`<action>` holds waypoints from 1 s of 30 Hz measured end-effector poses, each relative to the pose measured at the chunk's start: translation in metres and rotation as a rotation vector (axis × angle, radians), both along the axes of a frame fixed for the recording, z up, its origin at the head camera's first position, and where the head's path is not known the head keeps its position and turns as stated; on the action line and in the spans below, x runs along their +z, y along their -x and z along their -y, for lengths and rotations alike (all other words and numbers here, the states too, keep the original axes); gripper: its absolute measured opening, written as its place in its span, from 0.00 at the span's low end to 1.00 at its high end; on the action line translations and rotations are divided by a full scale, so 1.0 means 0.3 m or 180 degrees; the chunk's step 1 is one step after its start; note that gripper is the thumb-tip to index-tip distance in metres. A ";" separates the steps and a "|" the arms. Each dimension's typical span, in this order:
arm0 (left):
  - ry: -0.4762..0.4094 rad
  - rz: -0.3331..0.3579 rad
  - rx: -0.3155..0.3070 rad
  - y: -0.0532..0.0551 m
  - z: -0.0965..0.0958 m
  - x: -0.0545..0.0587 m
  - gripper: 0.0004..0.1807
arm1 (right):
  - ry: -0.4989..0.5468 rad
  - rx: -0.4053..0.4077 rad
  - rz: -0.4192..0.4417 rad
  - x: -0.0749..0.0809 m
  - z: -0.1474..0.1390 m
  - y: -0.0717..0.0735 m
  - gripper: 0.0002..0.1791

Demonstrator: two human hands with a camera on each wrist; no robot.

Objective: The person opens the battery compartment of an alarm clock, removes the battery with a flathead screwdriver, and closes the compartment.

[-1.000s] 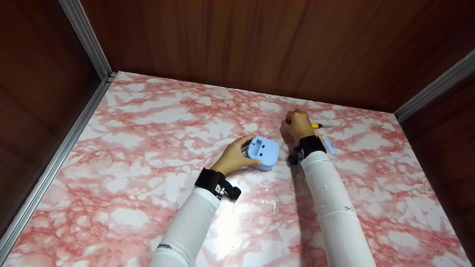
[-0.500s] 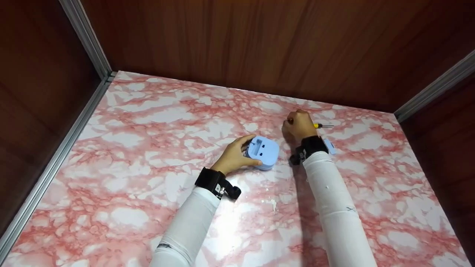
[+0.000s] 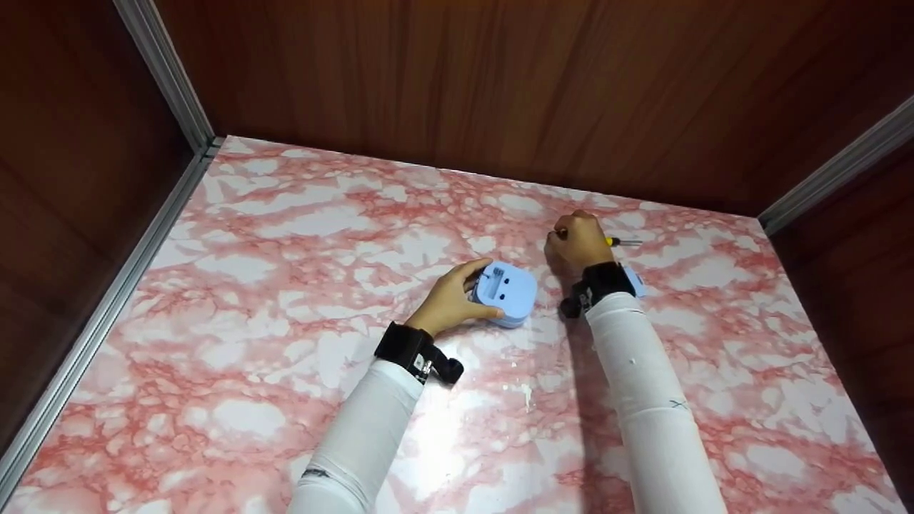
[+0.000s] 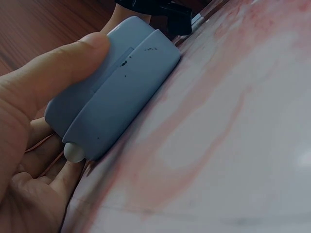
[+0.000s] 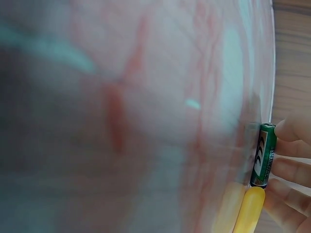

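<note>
My left hand (image 3: pixel 453 298) grips a rounded light-blue plastic device (image 3: pixel 515 294) between thumb and fingers. On its upper face are a recessed battery compartment and two dark holes; the left wrist view shows a whitish knob (image 4: pixel 74 152) on its side. My right hand (image 3: pixel 580 240) is curled over a green battery (image 5: pixel 264 155), fingertips along it, close to the table. Against the battery's end lies the yellow handle (image 5: pixel 250 209) of a screwdriver, whose metal shaft (image 3: pixel 630 243) sticks out right of the hand in the head view.
A small light-blue flat piece (image 3: pixel 635 281) lies beside the right wrist, partly hidden by it. The red-and-white marbled table (image 3: pixel 250 343) meets a brown wood-grain wall (image 3: pixel 457 86) at the back. Metal-framed panels (image 3: pixel 178 78) stand at both sides.
My right hand has shifted slightly to the right, covering more of the screwdriver and the flat blue piece. The left hand and the blue device have stayed in place.
</note>
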State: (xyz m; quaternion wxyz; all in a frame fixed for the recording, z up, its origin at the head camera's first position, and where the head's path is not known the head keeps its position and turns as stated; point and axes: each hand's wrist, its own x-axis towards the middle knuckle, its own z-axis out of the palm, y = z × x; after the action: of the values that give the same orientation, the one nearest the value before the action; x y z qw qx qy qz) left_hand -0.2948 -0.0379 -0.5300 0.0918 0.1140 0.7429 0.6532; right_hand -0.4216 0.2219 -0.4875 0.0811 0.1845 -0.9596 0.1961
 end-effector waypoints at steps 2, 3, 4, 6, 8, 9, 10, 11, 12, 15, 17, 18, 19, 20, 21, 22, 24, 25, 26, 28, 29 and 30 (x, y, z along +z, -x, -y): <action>0.0004 0.0002 0.0001 0.000 0.000 0.000 0.53 | -0.0007 -0.0032 0.0030 0.003 0.000 -0.001 0.08; 0.0007 0.0003 0.0000 0.000 0.001 0.000 0.53 | -0.0006 -0.0038 0.0036 0.004 -0.001 -0.002 0.08; 0.0010 0.0004 -0.0003 -0.001 0.001 0.000 0.53 | -0.0001 -0.0035 0.0041 0.004 -0.002 -0.002 0.08; 0.0003 0.0007 -0.0016 -0.001 0.002 0.001 0.53 | 0.0003 -0.0008 0.0010 0.004 -0.005 -0.002 0.08; -0.0001 0.0002 -0.0031 -0.002 0.004 0.002 0.53 | 0.0015 0.0044 -0.0033 0.005 -0.007 -0.001 0.08; -0.0002 0.0001 -0.0039 -0.002 0.005 0.002 0.53 | 0.0026 0.0061 -0.0036 0.006 -0.008 -0.002 0.08; 0.0001 -0.0005 -0.0048 -0.003 0.005 0.003 0.53 | 0.0028 0.0065 -0.0038 0.007 -0.008 -0.001 0.07; 0.0001 -0.0008 -0.0056 -0.003 0.006 0.003 0.53 | 0.0028 0.0062 -0.0034 0.009 -0.009 -0.002 0.07; 0.0001 -0.0014 -0.0061 -0.003 0.006 0.003 0.52 | 0.0039 0.0051 -0.0011 0.012 -0.008 -0.003 0.07; -0.0004 -0.0022 -0.0072 -0.004 0.009 0.004 0.53 | 0.0098 -0.0009 0.0070 0.020 -0.006 -0.010 0.09; -0.0018 -0.0028 -0.0077 -0.003 0.010 0.004 0.53 | 0.0157 -0.0050 0.0101 0.025 -0.006 -0.016 0.11; -0.0023 -0.0034 -0.0081 -0.003 0.010 0.004 0.53 | 0.0190 -0.0059 0.0101 0.028 -0.005 -0.019 0.12; -0.0027 -0.0039 -0.0083 -0.002 0.010 0.003 0.53 | 0.0212 -0.0059 0.0098 0.031 -0.003 -0.023 0.12; -0.0034 -0.0039 -0.0079 -0.002 0.011 0.003 0.53 | 0.0225 -0.0046 0.0080 0.034 0.000 -0.026 0.12; -0.0047 -0.0039 -0.0072 -0.001 0.011 0.002 0.53 | 0.0217 -0.0026 0.0051 0.036 0.003 -0.029 0.13; -0.0051 -0.0038 -0.0068 -0.001 0.010 0.002 0.53 | 0.0210 -0.0006 0.0030 0.038 0.005 -0.033 0.13; -0.0065 -0.0033 -0.0055 -0.001 0.009 0.003 0.53 | 0.0184 0.0057 -0.0017 0.041 0.011 -0.041 0.13; -0.0070 -0.0029 -0.0046 -0.001 0.008 0.003 0.53 | 0.0176 0.0082 -0.0023 0.043 0.015 -0.046 0.13; -0.0073 -0.0024 -0.0042 -0.001 0.008 0.004 0.53 | 0.0178 0.0109 -0.0027 0.044 0.019 -0.050 0.13; -0.0055 -0.0025 -0.0042 -0.001 0.007 0.005 0.54 | 0.0210 0.0151 -0.0001 0.046 0.027 -0.061 0.13; -0.0042 -0.0027 -0.0042 0.000 0.006 0.005 0.54 | 0.0231 0.0174 0.0006 0.046 0.031 -0.066 0.13; -0.0028 -0.0029 -0.0041 0.000 0.006 0.005 0.54 | 0.0278 0.0186 0.0035 0.046 0.035 -0.071 0.13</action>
State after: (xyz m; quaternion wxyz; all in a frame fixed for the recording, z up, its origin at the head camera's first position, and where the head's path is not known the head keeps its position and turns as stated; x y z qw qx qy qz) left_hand -0.2949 -0.0397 -0.5283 0.0921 0.1223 0.7397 0.6553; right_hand -0.4003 0.2115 -0.4737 0.0780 0.2076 -0.9448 0.2411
